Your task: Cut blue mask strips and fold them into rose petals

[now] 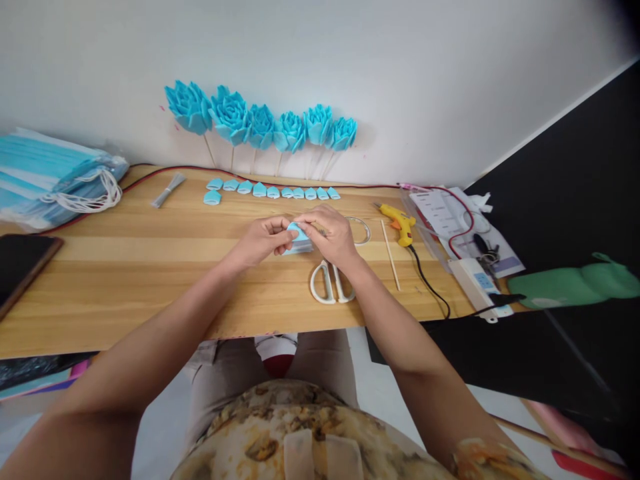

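Blue it is, right at the middle of the desk point(150, 267): the left hand point(275, 237) has thumb and fingers closed on one side of a small blue piece point(295, 229), the right hand point(320, 233) pinches the other, just above the wood. More blue material sits right underneath, too covered to read.

And the tally? Six blue flowers point(230, 115) stand on stems along the wall point(425, 100), complete by the look of them. Below runs a row of folded pieces point(259, 190), one more set in front of its left end; I'd call those shaped and done. The one in hand looks unfinished, and none in the row is attached to a stem. A bare stick point(391, 257) waits beside the yellow glue gun point(400, 223).

Over to containers: far left, a clear plastic bag point(121, 167) holds blue masks point(45, 160), white loops spilling out. Far right, a green bottle point(565, 287), contents hidden.
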Tool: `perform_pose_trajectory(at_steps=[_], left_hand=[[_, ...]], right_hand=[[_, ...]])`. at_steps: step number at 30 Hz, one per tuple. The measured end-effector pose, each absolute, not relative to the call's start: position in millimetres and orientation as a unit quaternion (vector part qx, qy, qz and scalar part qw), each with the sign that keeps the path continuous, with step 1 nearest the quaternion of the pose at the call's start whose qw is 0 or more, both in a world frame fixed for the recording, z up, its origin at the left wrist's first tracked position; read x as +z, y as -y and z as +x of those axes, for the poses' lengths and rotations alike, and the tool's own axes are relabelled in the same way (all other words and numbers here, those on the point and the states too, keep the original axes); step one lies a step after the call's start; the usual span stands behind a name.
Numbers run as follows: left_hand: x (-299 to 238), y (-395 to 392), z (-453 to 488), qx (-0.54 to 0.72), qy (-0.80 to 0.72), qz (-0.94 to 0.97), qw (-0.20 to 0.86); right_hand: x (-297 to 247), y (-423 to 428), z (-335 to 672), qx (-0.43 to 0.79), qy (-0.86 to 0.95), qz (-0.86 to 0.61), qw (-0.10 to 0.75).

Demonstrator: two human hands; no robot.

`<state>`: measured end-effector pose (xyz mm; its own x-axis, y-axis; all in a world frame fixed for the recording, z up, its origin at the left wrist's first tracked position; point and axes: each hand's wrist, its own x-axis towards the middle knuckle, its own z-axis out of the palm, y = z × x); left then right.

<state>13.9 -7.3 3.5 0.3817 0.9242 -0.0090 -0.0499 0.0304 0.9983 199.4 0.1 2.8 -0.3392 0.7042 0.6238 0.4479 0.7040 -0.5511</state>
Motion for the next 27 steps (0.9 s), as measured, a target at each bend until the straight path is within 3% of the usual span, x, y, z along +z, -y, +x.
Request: perform_pose_trajectory(at_steps=[19, 22, 27], left_hand=[[-5.3, 4.6, 15.5, 0.428, -0.359, 0.505, 0.659], [-2.3, 6.0, 16.0, 0.435, -0.374, 0.512, 0.64], [1.0, 7.4, 16.2, 0.452, -0.402, 0.526, 0.598]], right_hand=[[-0.5, -2.7, 202.9, 0.073, 0.832, -0.319, 0.447], [-0.7, -1.4, 201.7, 0.139, 0.803, -0.343, 0.467], [-4.4, -4.6, 201.6, 0.387, 0.667, -0.412, 0.486]])
